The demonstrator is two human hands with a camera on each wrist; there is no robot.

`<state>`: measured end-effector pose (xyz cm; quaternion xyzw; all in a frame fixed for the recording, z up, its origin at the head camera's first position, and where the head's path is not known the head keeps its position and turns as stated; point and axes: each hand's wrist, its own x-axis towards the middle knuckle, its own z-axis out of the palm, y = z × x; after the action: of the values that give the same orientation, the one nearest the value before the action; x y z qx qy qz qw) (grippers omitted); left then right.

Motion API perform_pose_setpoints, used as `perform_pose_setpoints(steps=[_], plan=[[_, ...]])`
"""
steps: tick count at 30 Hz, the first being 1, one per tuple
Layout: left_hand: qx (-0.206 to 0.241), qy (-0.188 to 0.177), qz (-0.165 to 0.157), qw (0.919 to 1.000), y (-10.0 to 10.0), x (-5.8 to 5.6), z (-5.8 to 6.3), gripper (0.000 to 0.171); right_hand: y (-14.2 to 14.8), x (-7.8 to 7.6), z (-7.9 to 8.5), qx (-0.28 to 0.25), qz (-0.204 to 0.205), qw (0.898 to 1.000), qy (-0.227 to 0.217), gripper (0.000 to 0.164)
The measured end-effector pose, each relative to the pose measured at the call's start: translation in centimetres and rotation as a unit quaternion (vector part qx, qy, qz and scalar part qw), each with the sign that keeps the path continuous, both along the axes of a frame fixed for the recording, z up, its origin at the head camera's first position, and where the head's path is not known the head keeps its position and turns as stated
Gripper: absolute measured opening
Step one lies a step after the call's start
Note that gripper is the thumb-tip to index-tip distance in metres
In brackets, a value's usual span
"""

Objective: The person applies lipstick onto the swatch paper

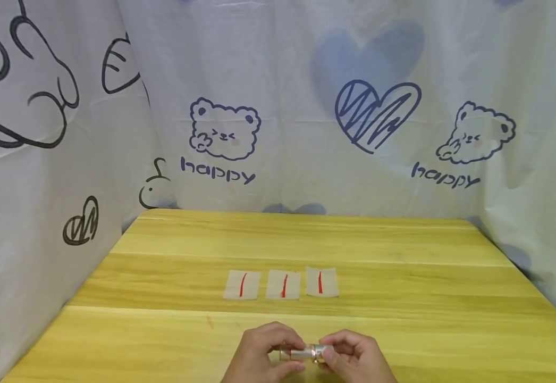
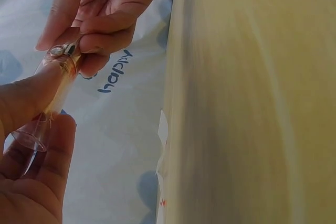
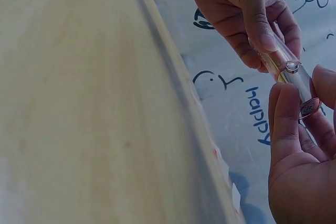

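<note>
Both hands hold a slim lipstick tube (image 1: 301, 353) low over the table's near side, lying roughly level between them. My left hand (image 1: 264, 353) pinches its left end between thumb and fingers. That end is clear, like a see-through cap (image 2: 32, 139), in the left wrist view. My right hand (image 1: 357, 357) grips the other end, its thumb along the side. Metallic bands with a small round ornament (image 3: 292, 66) ring the silvery tube in the right wrist view. Fingers hide both ends in part.
Beyond the hands, three pale paper squares lie in a row: left paper (image 1: 234, 285), middle paper (image 1: 276, 284) and right paper (image 1: 330, 282), each with one red stroke. The wooden table (image 1: 163, 330) meets white drawn-on cloth (image 1: 287, 149) at the back and sides.
</note>
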<state>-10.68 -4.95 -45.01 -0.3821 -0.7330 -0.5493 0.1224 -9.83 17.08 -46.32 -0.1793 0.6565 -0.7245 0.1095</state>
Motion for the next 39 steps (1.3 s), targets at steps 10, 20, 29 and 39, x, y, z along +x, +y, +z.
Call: perform_pose_setpoints(steps=[10, 20, 29, 39], plan=[[-0.004, -0.022, -0.012, 0.9997, -0.4, -0.1, 0.1, 0.023, -0.3, -0.1, -0.3, -0.005, 0.009, 1.0, -0.013, 0.036], [0.0, -0.073, -0.016, 0.9972, -0.9, 0.1, 0.4, 0.02, -0.8, -0.1, -0.1, -0.014, 0.032, 0.999, -0.033, 0.04], [-0.018, -0.058, -0.028, 0.9977, -0.7, 0.3, 0.0, 0.024, 0.0, -0.2, -0.3, 0.028, 0.084, 0.995, -0.044, 0.035], [-0.114, -0.161, 0.074, 0.9776, -1.9, -0.4, 0.9, 0.039, 1.0, -1.4, -0.1, 0.033, 0.052, 0.995, -0.085, 0.035]])
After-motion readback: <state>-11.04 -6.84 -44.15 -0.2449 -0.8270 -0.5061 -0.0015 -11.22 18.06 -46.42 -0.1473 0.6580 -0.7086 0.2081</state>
